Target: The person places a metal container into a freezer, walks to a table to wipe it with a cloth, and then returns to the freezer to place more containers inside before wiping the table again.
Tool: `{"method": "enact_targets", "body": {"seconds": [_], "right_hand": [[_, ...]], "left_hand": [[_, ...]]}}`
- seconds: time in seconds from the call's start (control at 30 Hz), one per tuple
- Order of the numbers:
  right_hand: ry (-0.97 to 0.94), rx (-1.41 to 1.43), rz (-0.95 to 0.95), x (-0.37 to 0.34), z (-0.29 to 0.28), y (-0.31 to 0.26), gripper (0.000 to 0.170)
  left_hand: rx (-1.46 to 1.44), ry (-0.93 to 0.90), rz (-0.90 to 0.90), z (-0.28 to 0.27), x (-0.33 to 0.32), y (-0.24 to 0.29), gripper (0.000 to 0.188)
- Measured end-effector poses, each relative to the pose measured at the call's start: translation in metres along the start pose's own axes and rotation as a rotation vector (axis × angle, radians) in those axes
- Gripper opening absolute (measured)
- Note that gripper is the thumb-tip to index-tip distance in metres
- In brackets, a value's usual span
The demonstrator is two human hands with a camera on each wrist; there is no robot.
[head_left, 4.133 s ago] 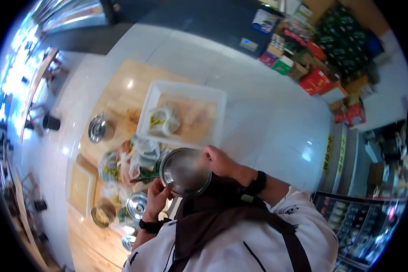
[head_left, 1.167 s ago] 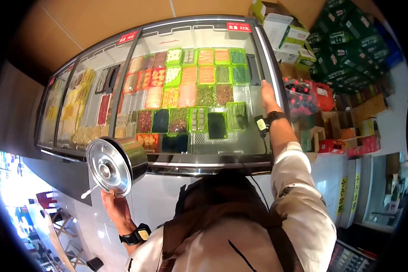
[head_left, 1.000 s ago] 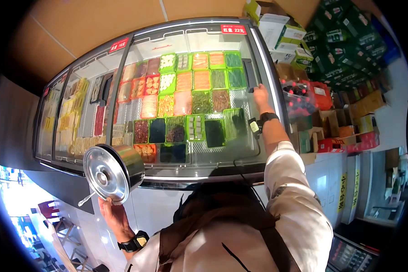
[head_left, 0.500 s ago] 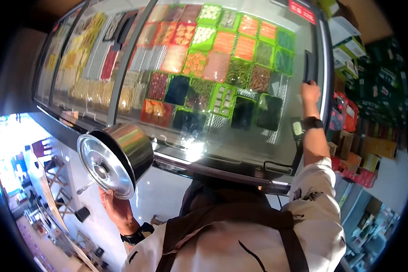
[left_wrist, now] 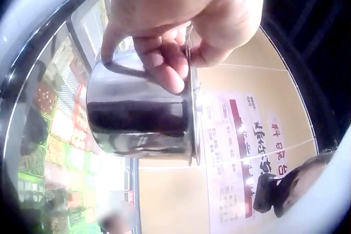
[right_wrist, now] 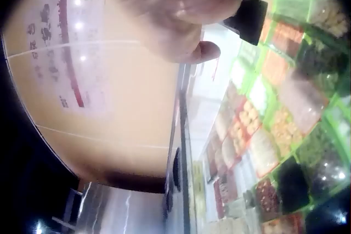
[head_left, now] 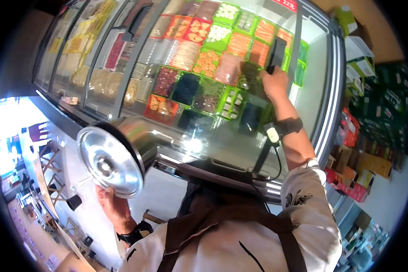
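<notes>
My left hand (head_left: 114, 209) pinches the rim of a steel pot (head_left: 133, 136) and its lid (head_left: 105, 162), tilted on its side at the display case's front edge. In the left wrist view the thumb presses the lid while fingers curl round the pot (left_wrist: 140, 102). My right hand (head_left: 275, 84) has its fingers at the black handle (head_left: 278, 52) of a sliding glass panel. The right wrist view shows that hand (right_wrist: 175, 9) beside the handle (right_wrist: 252, 20), its fingertips partly hidden. Under the glass lie green and red trays of food (head_left: 206, 63).
Beside the case on the right are stacked cartons (head_left: 359, 52) and red packages (head_left: 349, 131). Stools (head_left: 47, 154) stand on the floor at the lower left. A cable (head_left: 279, 158) hangs from the right wrist. A poster (left_wrist: 236, 162) is on the wall.
The glass panel has slid left with my right hand at its handle, uncovering a strip of the case at the right. The pot in my left hand appears slightly nearer and more tilted.
</notes>
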State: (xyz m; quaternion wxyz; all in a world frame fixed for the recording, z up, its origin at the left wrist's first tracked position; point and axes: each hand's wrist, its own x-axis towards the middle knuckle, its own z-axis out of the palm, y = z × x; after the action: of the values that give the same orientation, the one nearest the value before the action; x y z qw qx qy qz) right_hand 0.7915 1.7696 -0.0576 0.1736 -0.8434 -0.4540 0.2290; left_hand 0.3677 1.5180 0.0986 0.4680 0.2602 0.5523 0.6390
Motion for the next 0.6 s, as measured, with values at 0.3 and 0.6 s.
{"method": "enact_targets", "body": {"seconds": [0.3, 0.6], "right_hand": [[-0.666, 0.749, -0.277, -0.025, 0.026, -0.114, 0.057], [-0.969, 0.839, -0.434, -0.155, -0.095, -0.029, 0.03]], "left_hand": [[0.041, -0.141, -0.105, 0.06, -0.003, -0.02, 0.024], [0.282, -0.437, -0.162, 0.102, -0.002, -0.053, 0.015]]}}
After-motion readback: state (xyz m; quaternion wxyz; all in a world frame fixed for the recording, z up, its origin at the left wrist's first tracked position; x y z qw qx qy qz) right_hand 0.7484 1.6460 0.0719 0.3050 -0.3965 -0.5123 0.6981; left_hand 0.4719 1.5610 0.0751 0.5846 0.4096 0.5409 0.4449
